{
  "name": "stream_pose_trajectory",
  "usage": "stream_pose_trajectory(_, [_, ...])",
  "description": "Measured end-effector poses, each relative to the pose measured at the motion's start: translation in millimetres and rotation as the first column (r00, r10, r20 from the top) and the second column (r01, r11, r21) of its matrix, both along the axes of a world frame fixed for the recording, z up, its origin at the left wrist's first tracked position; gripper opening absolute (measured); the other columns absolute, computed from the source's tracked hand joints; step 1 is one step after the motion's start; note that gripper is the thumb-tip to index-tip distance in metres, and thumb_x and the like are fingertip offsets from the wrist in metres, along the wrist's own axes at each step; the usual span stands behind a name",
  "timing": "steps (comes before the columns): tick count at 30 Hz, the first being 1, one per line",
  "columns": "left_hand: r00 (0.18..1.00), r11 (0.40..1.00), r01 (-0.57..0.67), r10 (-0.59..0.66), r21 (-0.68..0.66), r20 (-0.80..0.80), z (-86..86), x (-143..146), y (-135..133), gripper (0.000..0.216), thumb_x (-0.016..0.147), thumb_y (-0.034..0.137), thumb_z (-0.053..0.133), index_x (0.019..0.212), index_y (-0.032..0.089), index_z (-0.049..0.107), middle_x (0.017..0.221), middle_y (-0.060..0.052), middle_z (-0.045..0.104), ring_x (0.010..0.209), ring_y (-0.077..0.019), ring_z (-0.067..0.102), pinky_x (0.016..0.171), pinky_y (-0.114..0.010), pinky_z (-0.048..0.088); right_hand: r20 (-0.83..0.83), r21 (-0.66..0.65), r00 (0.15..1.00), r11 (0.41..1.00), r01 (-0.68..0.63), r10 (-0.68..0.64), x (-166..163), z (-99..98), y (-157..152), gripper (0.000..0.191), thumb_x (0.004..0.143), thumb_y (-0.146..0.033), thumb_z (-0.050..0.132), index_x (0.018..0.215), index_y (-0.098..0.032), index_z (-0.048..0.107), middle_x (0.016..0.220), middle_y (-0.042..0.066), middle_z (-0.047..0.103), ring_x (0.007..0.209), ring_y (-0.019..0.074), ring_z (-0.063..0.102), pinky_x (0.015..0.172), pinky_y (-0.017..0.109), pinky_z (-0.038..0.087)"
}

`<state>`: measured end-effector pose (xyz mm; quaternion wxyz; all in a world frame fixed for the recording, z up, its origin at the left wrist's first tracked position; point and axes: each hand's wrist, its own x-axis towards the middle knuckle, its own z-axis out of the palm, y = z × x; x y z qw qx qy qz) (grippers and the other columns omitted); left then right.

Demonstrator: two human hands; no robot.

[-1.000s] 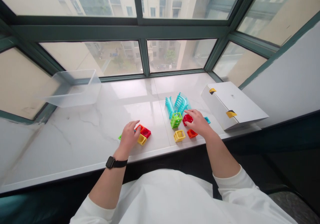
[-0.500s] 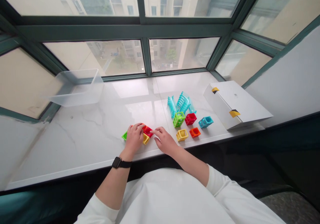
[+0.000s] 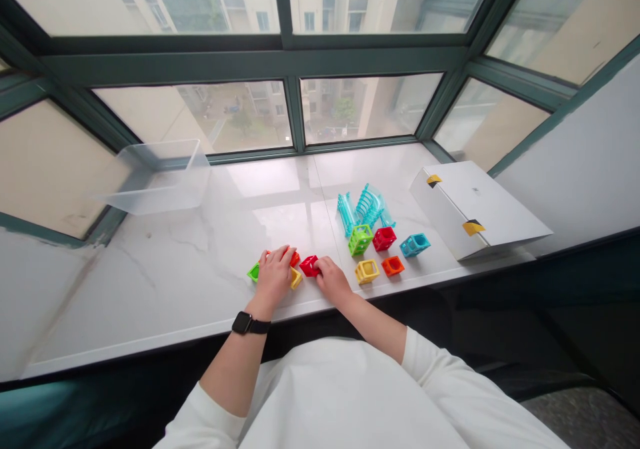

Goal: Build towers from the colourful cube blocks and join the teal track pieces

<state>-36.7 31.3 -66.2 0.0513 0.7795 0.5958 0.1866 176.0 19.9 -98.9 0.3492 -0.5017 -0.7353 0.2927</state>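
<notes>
My right hand (image 3: 334,283) is closed on a red cube-shaped toy block (image 3: 309,266), gripping its right side close above the sill. Curled over a cluster of toy blocks, my left hand (image 3: 273,277) presses and holds them and covers most of them. From under it show a green block (image 3: 254,273) on the left, an orange-red block (image 3: 295,259) at the fingertips and a yellow block (image 3: 296,278) on the right. A small gap lies between the red block and this cluster. Whether the covered blocks are all joined is hidden.
Right of my hands are a green block (image 3: 360,240), another red block (image 3: 384,238), a yellow one (image 3: 367,271), an orange one (image 3: 393,266) and a blue one (image 3: 415,245). Behind them lie clear turquoise track pieces (image 3: 370,202). A transparent bin (image 3: 165,199) and a white box (image 3: 490,202) flank the sill.
My right hand has taken hold of the red block at the cluster's right end and drawn it away to the right. My left hand still covers the other blocks.
</notes>
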Motion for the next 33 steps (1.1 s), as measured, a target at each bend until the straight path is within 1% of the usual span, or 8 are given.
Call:
stream_pose_trajectory(7, [0.998, 1.0, -0.009, 0.01, -0.015, 0.066, 2.3, -1, 0, 0.054, 0.098, 0.013, 0.043, 0.146, 0.028, 0.063, 0.15, -0.013, 0.065, 0.136, -0.0336, 0.061, 0.126, -0.063, 0.027, -0.254, -0.015, 0.962, 0.995, 0.1, -0.101, 12, -5.1, -10, 0.008, 0.094, -0.022, 0.058, 0.102, -0.024, 0.061, 0.103, 0.006, 0.067, 0.094, 0.024, 0.065, 0.084, 0.035, 0.055])
stream_pose_trajectory(10, [0.991, 0.999, -0.022, 0.025, -0.026, 0.128, 10.3, 0, -1, 0.051, 0.102, 0.021, 0.043, 0.15, 0.027, 0.059, 0.151, -0.013, 0.065, 0.138, -0.033, 0.06, 0.126, -0.064, 0.028, -0.257, -0.034, 0.96, 0.994, 0.108, -0.113, 14, -1.7, -8, 0.013, 0.1, -0.031, 0.055, 0.106, -0.024, 0.064, 0.104, 0.007, 0.07, 0.095, 0.0239, 0.067, 0.086, 0.036, 0.054])
stream_pose_trajectory(13, [0.985, 1.0, -0.015, 0.015, -0.003, 0.173, 20.7, 6, -3, 0.045, 0.104, 0.029, 0.047, 0.146, 0.026, 0.061, 0.149, -0.013, 0.066, 0.138, -0.033, 0.059, 0.128, -0.066, 0.026, -0.288, -0.076, 0.952, 0.994, 0.084, -0.103, 14, 0.9, -9, 0.021, 0.107, -0.039, 0.049, 0.103, -0.025, 0.064, 0.099, 0.004, 0.073, 0.092, 0.0227, 0.069, 0.086, 0.035, 0.054])
stream_pose_trajectory(18, [0.957, 0.988, 0.153, -0.15, 0.009, 0.248, 33.3, 24, -5, 0.04, 0.099, 0.028, 0.057, 0.138, 0.029, 0.067, 0.137, -0.009, 0.073, 0.136, -0.0293, 0.062, 0.13, -0.061, 0.028, -0.371, -0.175, 0.92, 0.983, 0.06, -0.122, 15, -3.0, -11, 0.032, 0.112, -0.05, 0.041, 0.106, -0.027, 0.063, 0.088, 0.001, 0.076, 0.079, 0.0206, 0.072, 0.077, 0.032, 0.055])
stream_pose_trajectory(22, [0.931, 0.976, 0.217, -0.197, -0.032, 0.309, 36.0, 34, -1, 0.033, 0.096, 0.025, 0.058, 0.124, 0.028, 0.074, 0.114, -0.006, 0.081, 0.112, -0.0256, 0.073, 0.127, -0.057, 0.035, -0.361, -0.211, 0.922, 0.975, 0.067, -0.141, 16, -4.9, -11, 0.035, 0.112, -0.053, 0.039, 0.107, -0.028, 0.062, 0.084, 0.001, 0.077, 0.077, 0.021, 0.074, 0.074, 0.032, 0.056])
stream_pose_trajectory(25, [0.929, 0.978, 0.203, -0.178, -0.045, 0.323, 34.1, 37, 4, 0.038, 0.092, 0.021, 0.06, 0.128, 0.026, 0.072, 0.103, -0.004, 0.081, 0.097, -0.0231, 0.075, 0.124, -0.055, 0.039, -0.301, -0.186, 0.946, 0.981, 0.062, -0.117, 17, -0.8, -12, 0.035, 0.112, -0.053, 0.038, 0.103, -0.028, 0.061, 0.083, 0.0, 0.078, 0.077, 0.0212, 0.074, 0.075, 0.032, 0.055])
stream_pose_trajectory(29, [0.947, 0.977, 0.209, -0.191, -0.046, 0.257, 30.4, 38, 6, 0.045, 0.087, 0.012, 0.058, 0.128, 0.025, 0.072, 0.104, -0.005, 0.081, 0.096, -0.024, 0.074, 0.124, -0.055, 0.04, -0.307, -0.162, 0.948, 0.986, 0.033, -0.082, 17, 5.0, -14, 0.031, 0.111, -0.051, 0.042, 0.108, -0.027, 0.061, 0.087, 0.001, 0.078, 0.08, 0.0216, 0.076, 0.076, 0.033, 0.055])
stream_pose_trajectory(33, [0.947, 0.984, 0.17, -0.149, -0.05, 0.286, 29.5, 40, 6, 0.044, 0.085, 0.009, 0.053, 0.122, 0.025, 0.073, 0.108, -0.006, 0.082, 0.098, -0.0258, 0.074, 0.122, -0.054, 0.041, -0.396, -0.131, 0.917, 0.991, -0.009, -0.043, 16, 3.5, -16, 0.029, 0.108, -0.049, 0.049, 0.126, -0.027, 0.054, 0.101, 0.004, 0.077, 0.084, 0.0215, 0.077, 0.08, 0.036, 0.059])
